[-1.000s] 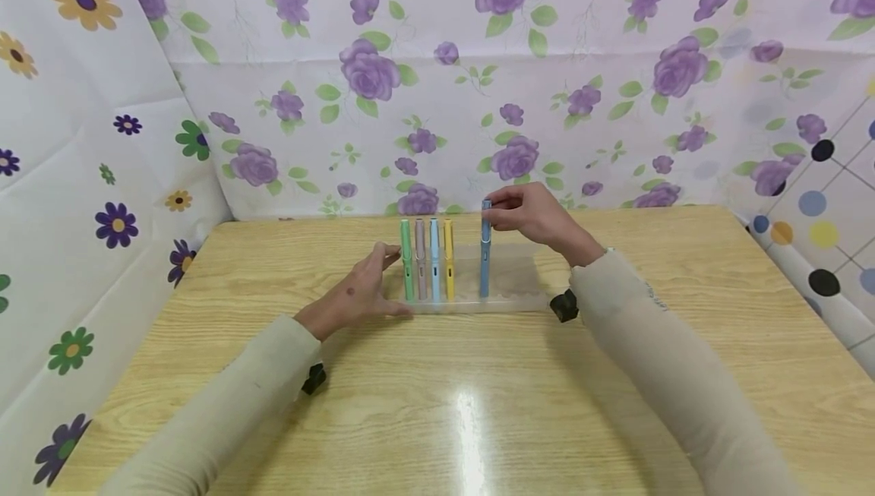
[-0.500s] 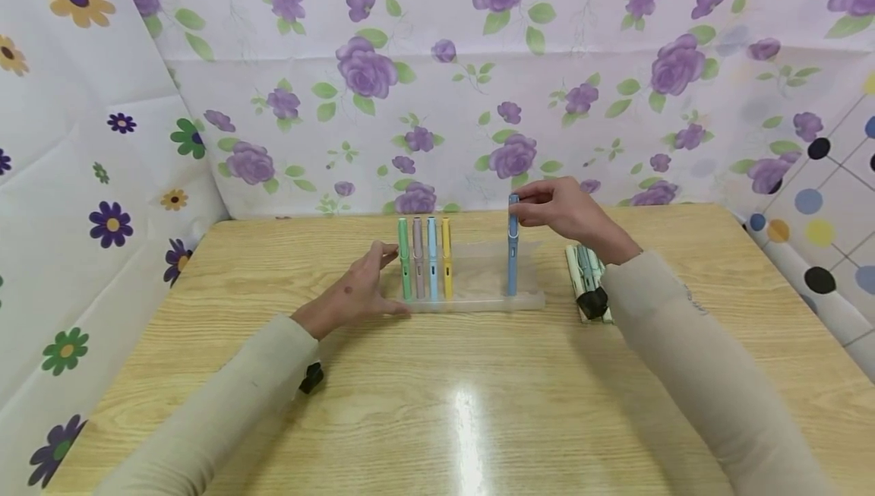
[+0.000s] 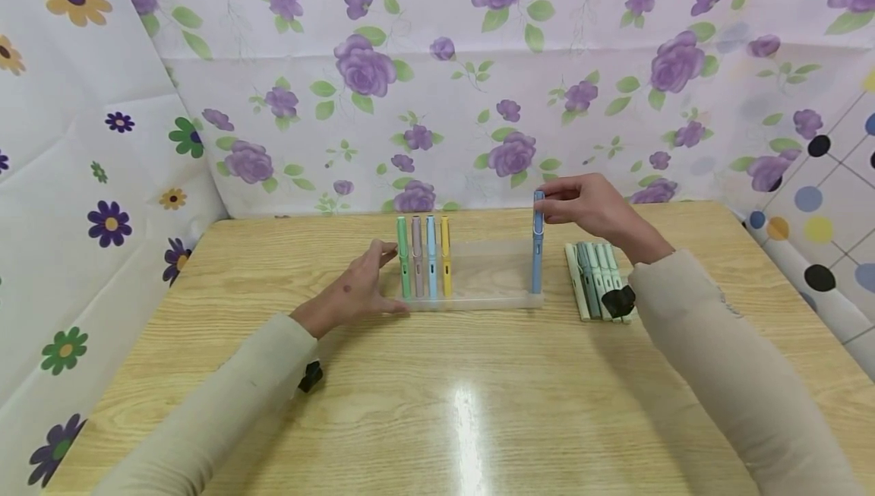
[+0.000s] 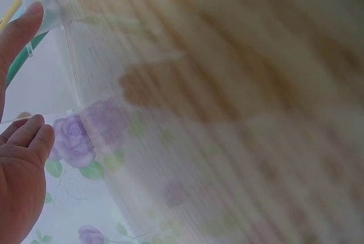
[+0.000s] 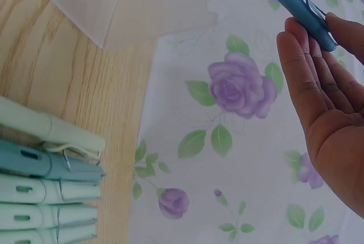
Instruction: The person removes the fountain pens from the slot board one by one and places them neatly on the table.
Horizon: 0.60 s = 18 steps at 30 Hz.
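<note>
Between thumb and fingertips, my right hand [image 3: 593,209] pinches the cap of a blue fountain pen [image 3: 537,253]. The pen stands upright at the right end of a clear pen stand [image 3: 488,301]; whether its lower end is seated in a slot I cannot tell. At the stand's left end, my left hand [image 3: 354,289] holds it, thumb at the front and fingers behind. Upright in the left part stand a green pen [image 3: 403,257], a mauve pen [image 3: 418,257], a light blue pen [image 3: 432,257] and a yellow pen [image 3: 446,257]. The right wrist view shows the blue pen's cap [image 5: 310,16] and metal clip.
Several pale green pens and a grey-green pen [image 3: 588,281] lie side by side on the wooden table [image 3: 383,405], right of the stand. A black wrist camera [image 3: 618,301] partly covers them. Flowered cloth [image 3: 287,131] hangs behind and beside the table.
My right hand has moved the upright blue pen rightward along the stand to its right end. The lying pens have come into view from behind the right arm. My left hand stays at the stand.
</note>
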Tool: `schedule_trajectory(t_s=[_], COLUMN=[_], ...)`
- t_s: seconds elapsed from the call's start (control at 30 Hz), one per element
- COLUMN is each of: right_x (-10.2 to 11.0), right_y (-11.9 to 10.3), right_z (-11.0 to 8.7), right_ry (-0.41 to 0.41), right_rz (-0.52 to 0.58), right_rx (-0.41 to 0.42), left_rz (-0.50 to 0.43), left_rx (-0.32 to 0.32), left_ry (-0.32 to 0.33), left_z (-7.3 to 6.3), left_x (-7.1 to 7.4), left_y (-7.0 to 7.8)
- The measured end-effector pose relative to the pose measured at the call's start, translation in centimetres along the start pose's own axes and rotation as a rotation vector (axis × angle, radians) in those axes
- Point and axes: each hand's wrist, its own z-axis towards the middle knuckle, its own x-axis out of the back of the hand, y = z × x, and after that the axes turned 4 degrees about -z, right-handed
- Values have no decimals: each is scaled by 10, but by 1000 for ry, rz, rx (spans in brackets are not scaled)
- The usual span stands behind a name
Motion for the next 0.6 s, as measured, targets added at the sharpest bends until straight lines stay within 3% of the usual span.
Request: schedule_trajectory(t_s=[0.6], right_x=[32], right_y=[19], right_z=[-16], right_ry=[-1], right_rz=[-63], right_rx=[-47], left_rz=[2], left_rx=[9], left_ry=[-3], left_z=[0], left_x=[0], left_y=[1])
